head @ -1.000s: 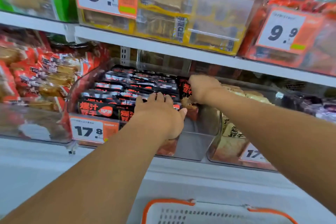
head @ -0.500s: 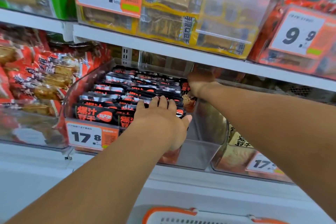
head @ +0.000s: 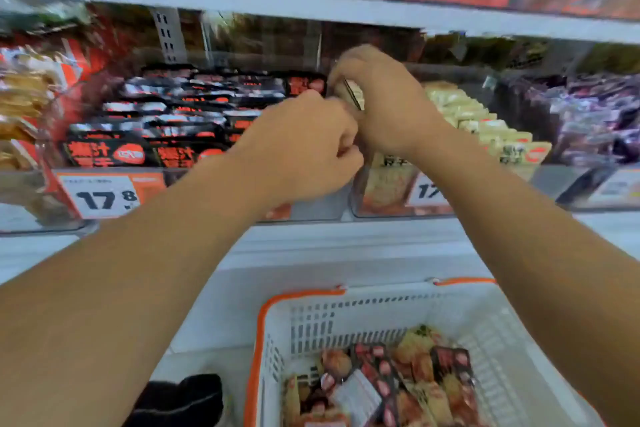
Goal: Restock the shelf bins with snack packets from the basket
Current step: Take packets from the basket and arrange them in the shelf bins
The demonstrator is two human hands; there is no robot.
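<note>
I count two hands, the left hand point(head: 304, 146) and the right hand point(head: 384, 100), and one white basket point(head: 346, 315) with an orange rim. Two price tags are readable, one point(head: 100, 196) reading 17.8, another point(head: 427, 191) half hidden. The black packets point(head: 166, 121) in their bin and the packets in the basket point(head: 388, 381) blur together; I cannot number them.

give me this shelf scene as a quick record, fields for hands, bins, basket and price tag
left hand: fingers curled, at the right end of the black packets bin; whether it holds anything is hidden
right hand: grips a pale packet above the bins
black packets: fill the clear bin in rows
pale packets: row in the next bin to the right
purple packets: bin at far right
price tag: reads 17.8, on the black packets bin front
basket: white with orange rim, below the shelf, mixed packets inside
</note>
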